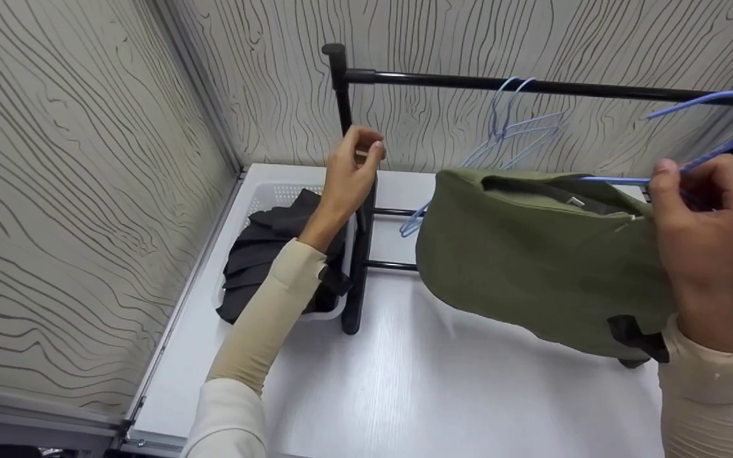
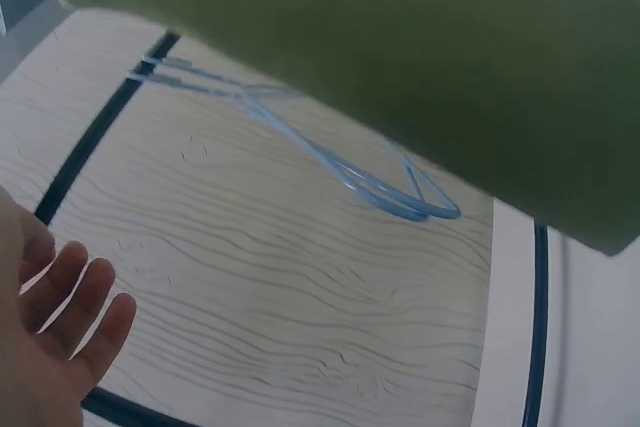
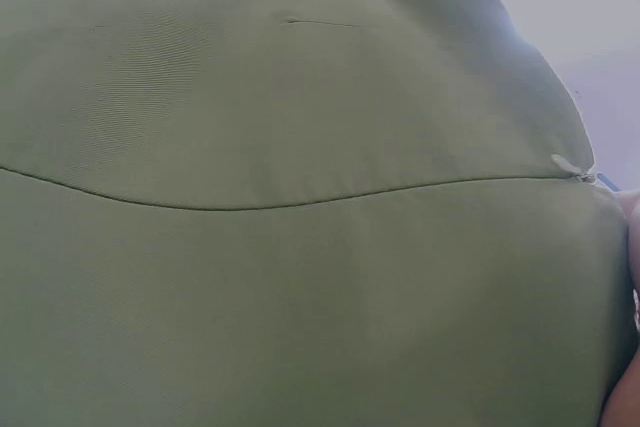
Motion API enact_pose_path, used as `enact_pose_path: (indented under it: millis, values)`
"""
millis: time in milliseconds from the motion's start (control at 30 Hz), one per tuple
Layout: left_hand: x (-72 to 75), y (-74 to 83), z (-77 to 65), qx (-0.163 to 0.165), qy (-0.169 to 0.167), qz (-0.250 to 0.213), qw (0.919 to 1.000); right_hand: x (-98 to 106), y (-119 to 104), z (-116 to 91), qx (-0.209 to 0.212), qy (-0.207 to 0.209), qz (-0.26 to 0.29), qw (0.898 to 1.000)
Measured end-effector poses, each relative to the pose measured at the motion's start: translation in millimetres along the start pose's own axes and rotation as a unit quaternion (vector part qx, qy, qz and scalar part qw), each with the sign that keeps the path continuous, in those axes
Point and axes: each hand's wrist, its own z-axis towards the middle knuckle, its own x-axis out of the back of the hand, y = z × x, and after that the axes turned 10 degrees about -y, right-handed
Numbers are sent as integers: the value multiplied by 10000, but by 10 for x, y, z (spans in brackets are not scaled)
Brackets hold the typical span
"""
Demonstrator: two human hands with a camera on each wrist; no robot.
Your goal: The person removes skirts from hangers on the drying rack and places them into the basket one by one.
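Note:
An olive-green skirt (image 1: 532,273) with a zip pull at its waist edge hangs spread out on a blue wire hanger (image 1: 621,181). My right hand (image 1: 710,216) grips that hanger at the base of its hook, and the hook curves up beside the rail in the head view. In the right wrist view the skirt (image 3: 300,277) fills most of the picture, its seam running across. My left hand (image 1: 350,168) is raised by the rack's left post, fingers loosely bent, holding nothing. The left wrist view shows the fingers of the left hand (image 2: 70,317) apart from the skirt (image 2: 400,57).
A black rack (image 1: 430,79) stands on the white table (image 1: 366,381), with blue wire hangers (image 1: 500,133) on its rail. Left of the post, a white basket (image 1: 271,191) holds dark folded cloth (image 1: 258,254). Patterned panels (image 1: 86,191) enclose the back and left.

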Motion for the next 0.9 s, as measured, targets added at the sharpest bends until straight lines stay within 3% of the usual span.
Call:
enact_pose_path:
  millis: [133, 333, 533, 733, 900]
  values:
    - [-36, 296, -67, -208, -261, -73, 9994, -29, -120, 30, 207, 39, 235, 9995]
    - [-108, 375, -97, -736, -625, -189, 9951, -101, -97, 64, 366, 123, 338, 9987]
    - [-103, 679, -209, -1292, -1176, -322, 9841, -154, -6, 96, 381, 154, 517, 9978]
    - [-108, 782, -256, -1600, -1675, -395, 9720, -183, -70, 102, 495, 3, 452, 9977]
    - [-142, 794, -280, -1731, -1754, -367, 9685, -213, -165, 90, 557, -50, 570, 9968]
